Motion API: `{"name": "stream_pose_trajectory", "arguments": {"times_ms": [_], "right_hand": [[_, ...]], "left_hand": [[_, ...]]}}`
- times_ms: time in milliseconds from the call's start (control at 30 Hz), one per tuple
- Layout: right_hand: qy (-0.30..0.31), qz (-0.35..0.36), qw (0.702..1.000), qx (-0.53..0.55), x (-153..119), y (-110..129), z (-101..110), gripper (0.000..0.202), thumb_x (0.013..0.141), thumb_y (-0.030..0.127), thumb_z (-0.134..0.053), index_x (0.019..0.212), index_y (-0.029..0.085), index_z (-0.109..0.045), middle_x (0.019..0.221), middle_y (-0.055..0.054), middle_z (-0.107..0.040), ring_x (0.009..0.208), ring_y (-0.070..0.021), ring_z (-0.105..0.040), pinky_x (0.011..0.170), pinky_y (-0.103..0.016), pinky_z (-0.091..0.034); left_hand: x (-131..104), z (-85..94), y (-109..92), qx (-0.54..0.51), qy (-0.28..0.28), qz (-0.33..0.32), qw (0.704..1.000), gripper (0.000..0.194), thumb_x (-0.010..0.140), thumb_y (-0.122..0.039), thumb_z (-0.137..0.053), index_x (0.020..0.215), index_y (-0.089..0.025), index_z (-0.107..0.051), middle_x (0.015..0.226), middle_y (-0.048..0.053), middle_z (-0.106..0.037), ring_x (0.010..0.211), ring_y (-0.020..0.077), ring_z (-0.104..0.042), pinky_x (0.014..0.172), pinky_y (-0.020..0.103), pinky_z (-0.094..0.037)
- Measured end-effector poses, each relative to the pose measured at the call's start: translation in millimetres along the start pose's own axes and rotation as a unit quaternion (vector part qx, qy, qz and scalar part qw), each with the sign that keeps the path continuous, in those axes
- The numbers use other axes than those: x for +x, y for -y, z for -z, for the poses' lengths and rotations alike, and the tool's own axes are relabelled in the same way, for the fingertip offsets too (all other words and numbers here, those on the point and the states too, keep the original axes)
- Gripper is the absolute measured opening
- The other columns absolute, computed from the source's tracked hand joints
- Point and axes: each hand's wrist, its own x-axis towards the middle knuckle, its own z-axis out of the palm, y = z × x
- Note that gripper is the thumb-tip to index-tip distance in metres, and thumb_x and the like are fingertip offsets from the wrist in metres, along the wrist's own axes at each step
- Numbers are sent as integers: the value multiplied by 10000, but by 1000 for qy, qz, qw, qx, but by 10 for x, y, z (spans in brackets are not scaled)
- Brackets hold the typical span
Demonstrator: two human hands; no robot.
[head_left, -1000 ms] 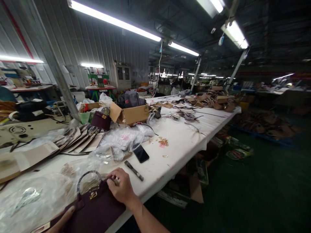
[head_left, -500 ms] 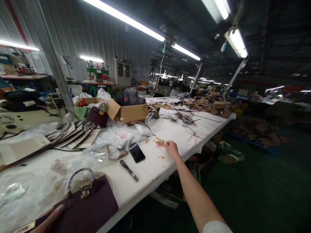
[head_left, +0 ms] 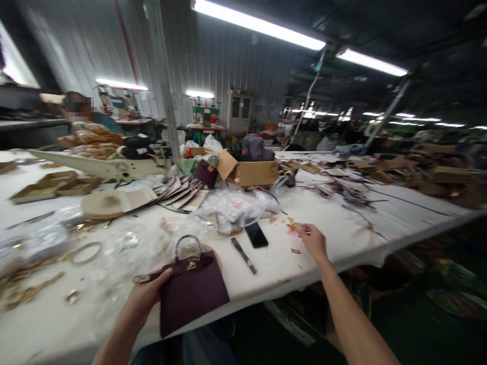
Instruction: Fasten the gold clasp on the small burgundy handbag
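My left hand (head_left: pixel 151 290) is closed on the upper left side of a dark purple handbag (head_left: pixel 194 294) at the table's front edge. The bag has a looped handle and a gold clasp. My right hand (head_left: pixel 312 240) is over the white table, its fingers pinched beside a small pile of gold metal pieces (head_left: pixel 291 224) on a pink scrap. Whatever those fingertips hold is too small to name. One gold piece (head_left: pixel 296 251) lies apart, nearer the edge. Left of the pile are a black phone (head_left: pixel 256 234) and a dark strip-shaped tool (head_left: pixel 244 256).
Clear plastic wrap (head_left: pixel 232 205) and an open cardboard box (head_left: pixel 257 174) stand behind the phone. Flat leather pieces (head_left: pixel 184 191), a round tan board (head_left: pixel 102 204) and a tape ring (head_left: pixel 87 253) lie leftward. A person (head_left: pixel 81 109) is at the far left.
The view has swung left, bringing my left hand, the whole bag and more of the table into sight. My right hand remains by the gold pieces, its fingers slightly shifted.
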Motion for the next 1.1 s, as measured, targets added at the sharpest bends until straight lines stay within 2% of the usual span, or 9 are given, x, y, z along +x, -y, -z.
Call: {"name": "stream_pose_trajectory", "arguments": {"times_ms": [100,200,300,433,533,667,867,1000,1100], "right_hand": [[-4,13,989,145,-382,488,-236,534,891,673,-838,1136,199,-817,1000,-144,-856,886,-301,-799,813,-416,-649],[144,62,949,273,-1191,1313,-565,496,899,651,-912,1149,227,-847,1023,-106,-846,865,-272,-776,817,-396,-663],[342,114,867,345,-2161,2153,-915,328,1018,569,-821,1109,254,-840,1051,-74,-823,878,-251,-756,818,-378,-674],[404,203,821,348,-2892,2694,-1425,182,1057,435,-770,1050,267,-839,1094,-56,-794,1018,-256,-755,921,-384,-670],[430,153,808,374,-2961,2689,-1666,223,1029,466,-788,1062,249,-830,1106,-60,-807,947,-245,-771,844,-377,-695],[444,114,812,362,-2838,2599,-1680,312,1018,509,-808,1167,237,-842,1071,-44,-825,868,-207,-752,805,-344,-696],[428,124,840,308,-2681,2689,-1568,459,980,574,-806,1283,234,-862,1225,-93,-813,965,-257,-837,766,-381,-756],[423,117,857,270,-2643,2784,-1618,378,922,538,-866,1131,226,-823,1072,-84,-860,949,-294,-866,873,-457,-772],[411,149,862,255,-2640,2855,-1651,303,943,492,-830,1112,240,-833,1116,-82,-870,962,-282,-853,874,-439,-757]], "left_hand": [[-145,-124,-88,-40,-7,17,999,624,580,-489,-1090,1056,-139,-888,1044,167,-908,880,297,-813,682,341,-627],[-162,-149,-92,-49,-9,1,999,657,608,-524,-1058,1104,-131,-880,1084,168,-899,882,280,-788,653,320,-564],[-179,-140,-66,-57,-4,-8,998,629,607,-524,-1042,1068,-134,-869,1049,150,-883,865,267,-763,654,321,-541],[-207,-123,-56,-66,20,-34,997,499,628,-526,-1017,894,-171,-788,854,60,-794,754,193,-664,631,297,-487],[-204,-101,-49,-67,34,-45,996,457,656,-512,-1009,799,-194,-714,718,-6,-679,663,142,-560,573,270,-384],[-160,-71,1,-83,60,-40,994,419,697,-475,-1013,817,-179,-742,714,-7,-680,636,127,-527,557,267,-335],[-105,4,86,-156,117,-23,981,465,684,-446,-1055,965,-154,-829,935,95,-831,832,204,-706,707,296,-512],[-107,66,91,-192,152,-12,970,484,652,-392,-1081,998,-135,-862,1010,130,-860,917,222,-755,818,314,-580],[-115,84,97,-202,160,-13,966,441,671,-363,-1079,993,-136,-879,990,122,-866,893,211,-749,786,297,-563]]}}
